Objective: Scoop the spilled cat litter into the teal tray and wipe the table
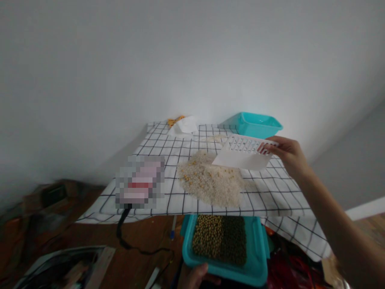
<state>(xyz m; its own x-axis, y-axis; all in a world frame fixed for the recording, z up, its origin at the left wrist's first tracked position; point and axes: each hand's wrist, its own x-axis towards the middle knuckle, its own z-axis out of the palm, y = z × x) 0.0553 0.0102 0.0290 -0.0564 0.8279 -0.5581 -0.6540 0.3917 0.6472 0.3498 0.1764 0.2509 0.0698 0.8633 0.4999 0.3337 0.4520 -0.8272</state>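
My right hand [285, 154] grips the rim of a white slotted plastic basket [245, 152], held tilted just above the table. Below its lower edge lies a heap of white rice mixed with yellow grains [210, 182] on the black-checked white cloth [270, 192]. My left hand [197, 277] holds the near edge of a teal tray [255, 265] below the table's front edge. The tray carries yellow beans on its left half and dark green beans on its right half.
A teal tub [255, 124] stands at the table's far right corner. A white crumpled bag [185, 126] lies at the far edge. A blurred-out pink item [140, 182] sits on the cloth's left, with a black cable [126, 237] hanging down. Clutter covers the floor.
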